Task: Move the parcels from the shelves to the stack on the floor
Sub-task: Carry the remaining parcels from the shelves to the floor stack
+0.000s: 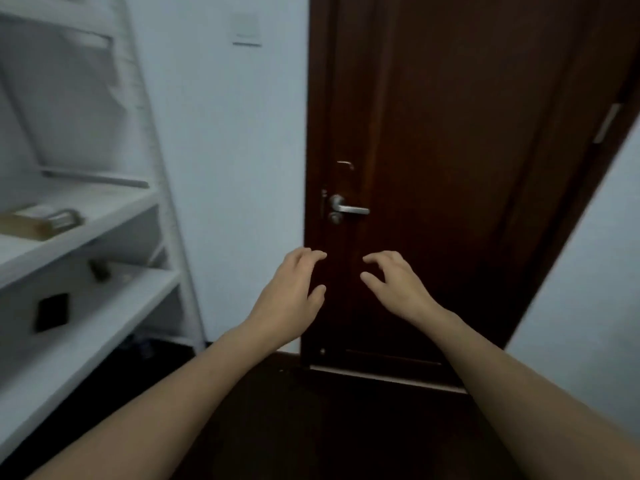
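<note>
- Reaching out in front of the dark door (pixel 450 133), the left hand (pixel 294 292) and the right hand (pixel 394 285) hang side by side and apart. Their fingers (pixel 311 255) are loosely curled and released, grasping nothing.
- Judging from the empty hands, the step in hand is going to the shelves for a parcel; neither hand touches one.
- To do it well, the body should turn left: the white shelves (pixel 86 244) stand at the left edge of the view, while both hands point at the door.
- The flat brown parcel (pixel 41 221) looks the easiest pick. It lies on the middle shelf, back from the front edge, so a hand under each long side should lift it level.
- The small black parcel (pixel 52 311) on the shelf below would likely suit a one-hand pinch. It lies apart from a small olive item (pixel 99 270) farther back on the same shelf.
- Dragging a parcel over the shelf edge with one hand could tip it, I judge, so support from below is wise.
- The middle shelf holds the brown parcel, and the lower shelf holds the black parcel and the olive item. The top bay shows a pale shape too blurred to name.
- The stack is not in view. Only dark floor (pixel 311 427) shows before the door, so the drop spot cannot be told.
</note>
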